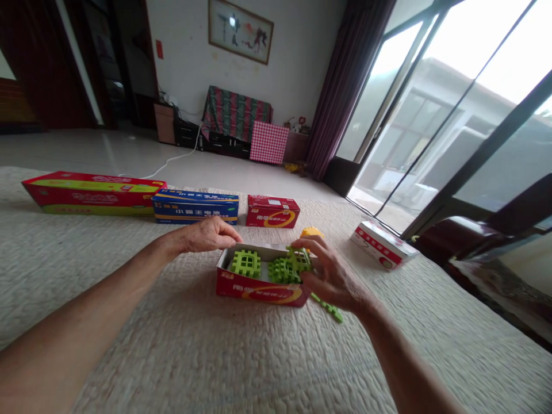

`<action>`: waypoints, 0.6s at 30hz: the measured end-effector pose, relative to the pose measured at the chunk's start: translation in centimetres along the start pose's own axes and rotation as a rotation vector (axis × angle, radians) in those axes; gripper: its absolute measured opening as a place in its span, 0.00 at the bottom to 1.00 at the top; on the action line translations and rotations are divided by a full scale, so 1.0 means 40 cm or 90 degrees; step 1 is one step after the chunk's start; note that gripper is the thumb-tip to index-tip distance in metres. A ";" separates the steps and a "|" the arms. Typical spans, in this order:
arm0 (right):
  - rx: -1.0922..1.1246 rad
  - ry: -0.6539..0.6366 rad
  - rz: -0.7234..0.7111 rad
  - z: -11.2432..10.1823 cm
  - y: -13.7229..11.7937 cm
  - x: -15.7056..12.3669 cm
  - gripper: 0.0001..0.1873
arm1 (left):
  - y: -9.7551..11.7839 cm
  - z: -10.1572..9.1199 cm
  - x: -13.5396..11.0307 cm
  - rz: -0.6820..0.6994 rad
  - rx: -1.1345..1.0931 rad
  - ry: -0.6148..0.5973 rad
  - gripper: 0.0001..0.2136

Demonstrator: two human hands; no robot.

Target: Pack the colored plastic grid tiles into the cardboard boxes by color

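An open red box (261,293) stands on the pale quilted cover in front of me, with green lattice building blocks (245,263) inside it. At its back left corner, my left hand (211,234) is closed with the fingertips on the rim. My right hand (334,275) pinches a green building block (301,259) over the box's right end. Another green piece (330,309) lies on the cover beside the box, partly under my right hand. Behind that hand a yellow piece (312,232) shows in part.
Along the far side stand a long red and green box (95,198), a blue box (196,208) and a closed red box (272,211). A white and red box (383,246) lies to the right. Beyond are a cloth-covered cabinet (237,115) and glass doors (414,126).
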State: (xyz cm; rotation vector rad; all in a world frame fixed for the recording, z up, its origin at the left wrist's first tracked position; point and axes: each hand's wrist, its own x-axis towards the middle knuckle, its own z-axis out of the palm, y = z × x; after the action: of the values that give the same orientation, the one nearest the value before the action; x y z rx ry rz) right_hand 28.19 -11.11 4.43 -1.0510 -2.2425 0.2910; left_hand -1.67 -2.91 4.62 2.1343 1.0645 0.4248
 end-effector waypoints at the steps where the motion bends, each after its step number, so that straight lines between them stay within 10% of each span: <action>1: -0.003 -0.004 0.000 0.006 0.005 0.000 0.28 | 0.000 0.000 0.000 0.002 -0.002 0.001 0.16; 18: 0.043 0.068 -0.015 -0.057 0.047 -0.006 0.25 | -0.022 0.003 0.010 0.004 -0.014 0.015 0.14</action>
State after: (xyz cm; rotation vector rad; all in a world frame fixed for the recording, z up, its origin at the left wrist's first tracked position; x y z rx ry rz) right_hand 30.90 -10.22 5.25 -0.9815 -2.1338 0.2923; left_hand -1.86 -2.29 3.90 2.1193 1.0612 0.4632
